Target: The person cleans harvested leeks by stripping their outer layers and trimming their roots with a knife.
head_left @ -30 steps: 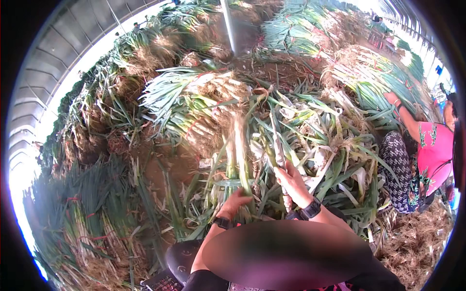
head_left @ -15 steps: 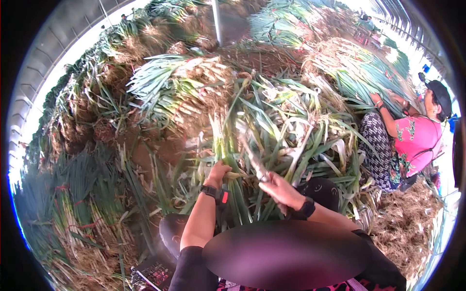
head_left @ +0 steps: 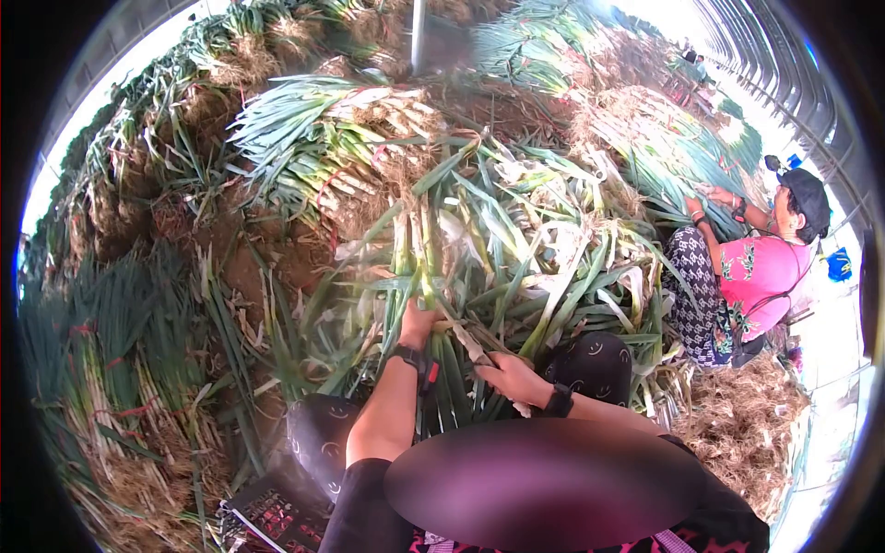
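My left hand (head_left: 420, 323) is wrapped round several green onions (head_left: 421, 244), their pale stems and roots pointing away from me and their leaves hanging down between my knees. My right hand (head_left: 513, 378) is closed on a slim, pale stick-like tool (head_left: 467, 341). The tool slants up and left, its far end close beside my left hand and overlapping the onion leaves in this view. Loose leaves to the left of the held stems are smeared by motion.
A heap of stripped leaves (head_left: 572, 249) spreads ahead and right. A stacked onion pile (head_left: 341, 138) lies beyond, with tied bundles (head_left: 120, 378) at left. A person in a pink top (head_left: 761, 276) crouches at right, hands on onions, near a root heap (head_left: 747, 415).
The tool has swung left and down, bringing its far end beside my left hand. My right hand has moved slightly left and lower. Leaves left of the held onions have swung out.
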{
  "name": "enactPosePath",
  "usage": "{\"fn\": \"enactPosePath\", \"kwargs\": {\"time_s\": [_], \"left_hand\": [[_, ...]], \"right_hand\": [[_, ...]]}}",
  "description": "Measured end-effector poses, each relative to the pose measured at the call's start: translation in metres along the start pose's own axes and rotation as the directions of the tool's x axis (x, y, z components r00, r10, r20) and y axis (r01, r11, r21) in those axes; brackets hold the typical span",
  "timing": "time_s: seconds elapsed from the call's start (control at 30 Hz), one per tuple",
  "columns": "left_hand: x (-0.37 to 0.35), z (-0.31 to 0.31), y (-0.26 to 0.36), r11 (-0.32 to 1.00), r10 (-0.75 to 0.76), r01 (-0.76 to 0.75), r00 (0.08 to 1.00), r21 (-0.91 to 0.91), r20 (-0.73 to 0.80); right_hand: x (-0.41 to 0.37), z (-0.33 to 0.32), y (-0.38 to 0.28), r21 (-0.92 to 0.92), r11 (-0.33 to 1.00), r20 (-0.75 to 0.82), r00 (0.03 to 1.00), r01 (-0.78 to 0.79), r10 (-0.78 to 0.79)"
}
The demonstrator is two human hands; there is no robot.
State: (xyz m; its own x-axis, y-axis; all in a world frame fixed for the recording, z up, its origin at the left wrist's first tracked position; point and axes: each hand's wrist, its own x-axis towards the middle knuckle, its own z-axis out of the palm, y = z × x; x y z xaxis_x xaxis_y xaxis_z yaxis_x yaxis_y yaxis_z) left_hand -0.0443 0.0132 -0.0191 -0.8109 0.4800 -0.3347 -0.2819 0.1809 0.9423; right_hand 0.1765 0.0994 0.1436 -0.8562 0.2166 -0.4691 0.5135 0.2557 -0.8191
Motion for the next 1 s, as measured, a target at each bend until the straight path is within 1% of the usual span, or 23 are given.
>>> {"fn": "enactPosePath", "kwargs": {"time_s": [0.07, 0.17, 0.2, 0.27, 0.3, 0.37, 0.43, 0.53, 0.57, 0.67, 0.7, 0.73, 0.8, 0.83, 0.87, 0.93, 0.97, 1.0], "left_hand": [[0.0, 0.003, -0.003, 0.999, 0.018, -0.017, 0.999, 0.037, -0.027], [-0.001, 0.003, -0.002, 0.987, 0.032, -0.022, 0.998, 0.161, -0.06], [0.003, 0.004, -0.009, 0.989, 0.023, -0.013, 0.998, 0.148, -0.067], [0.009, 0.005, -0.022, 0.992, 0.005, 0.005, 0.997, 0.122, -0.083], [0.002, 0.003, -0.01, 0.997, -0.026, 0.03, 0.998, 0.075, -0.05], [-0.011, -0.001, 0.008, 0.996, -0.083, 0.084, 0.996, -0.017, 0.018], [0.008, -0.005, -0.019, 0.996, -0.089, 0.09, 0.995, -0.007, 0.041], [0.007, -0.009, -0.016, 0.996, -0.087, 0.086, 0.995, 0.022, 0.049], [0.004, -0.009, -0.012, 0.996, -0.084, 0.082, 0.995, 0.035, 0.046], [0.0, -0.008, -0.005, 0.992, -0.087, 0.088, 0.996, 0.087, -0.007], [-0.014, -0.009, 0.02, 0.988, -0.148, 0.148, 0.989, 0.05, -0.013], [-0.013, -0.009, 0.018, 0.988, -0.14, 0.14, 0.99, 0.063, -0.013], [-0.006, -0.008, 0.004, 0.989, -0.121, 0.121, 0.993, 0.089, -0.009], [0.002, -0.008, -0.011, 0.99, -0.137, 0.137, 0.99, 0.045, 0.011], [0.016, -0.007, -0.036, 0.988, -0.152, 0.152, 0.988, 0.001, 0.031], [0.022, -0.009, -0.045, 0.986, -0.161, 0.162, 0.985, -0.026, 0.061], [0.02, -0.009, -0.043, 0.988, -0.156, 0.157, 0.985, -0.008, 0.071], [0.017, -0.008, -0.037, 0.988, -0.152, 0.151, 0.985, 0.009, 0.083]], "right_hand": [[0.005, 0.001, -0.004, -0.025, 1.0, -0.011, 1.0, -0.015, 0.015], [0.018, 0.002, -0.005, -0.045, 0.998, -0.01, 0.999, -0.053, 0.053], [0.023, 0.002, -0.004, -0.049, 0.997, -0.007, 0.998, -0.067, 0.067], [0.034, 0.0, -0.007, -0.093, 0.996, -0.047, 0.999, 0.004, -0.008], [0.04, 0.0, -0.008, -0.115, 0.993, -0.065, 0.997, 0.039, -0.046], [0.059, 0.001, -0.002, -0.094, 0.995, -0.072, 0.997, 0.032, -0.039], [0.074, 0.0, 0.001, -0.102, 0.994, -0.086, 0.995, 0.04, -0.049], [0.088, -0.002, -0.013, -0.062, 0.998, -0.049, 0.999, -0.011, 0.008], [0.094, -0.002, -0.014, -0.09, 0.995, -0.063, 0.997, -0.041, 0.035], [0.122, -0.002, -0.004, 0.004, 0.997, -0.044, 0.996, -0.071, 0.071], [0.126, -0.002, -0.01, -0.007, 1.0, -0.073, 0.997, -0.022, 0.022], [0.134, -0.002, -0.011, -0.037, 0.999, -0.08, 0.997, -0.021, 0.018], [0.153, -0.003, -0.008, -0.096, 0.995, -0.097, 0.995, -0.019, 0.01], [0.161, -0.004, -0.008, -0.13, 0.991, -0.129, 0.991, 0.005, -0.022], [0.169, -0.005, -0.01, -0.094, 0.996, -0.128, 0.992, -0.005, -0.007], [0.184, -0.007, -0.013, -0.021, 1.0, -0.126, 0.992, -0.023, 0.02], [0.192, -0.009, -0.014, -0.027, 1.0, -0.129, 0.992, -0.003, -0.001], [0.2, -0.013, -0.014, -0.034, 0.999, -0.111, 0.994, -0.028, 0.024]]}}
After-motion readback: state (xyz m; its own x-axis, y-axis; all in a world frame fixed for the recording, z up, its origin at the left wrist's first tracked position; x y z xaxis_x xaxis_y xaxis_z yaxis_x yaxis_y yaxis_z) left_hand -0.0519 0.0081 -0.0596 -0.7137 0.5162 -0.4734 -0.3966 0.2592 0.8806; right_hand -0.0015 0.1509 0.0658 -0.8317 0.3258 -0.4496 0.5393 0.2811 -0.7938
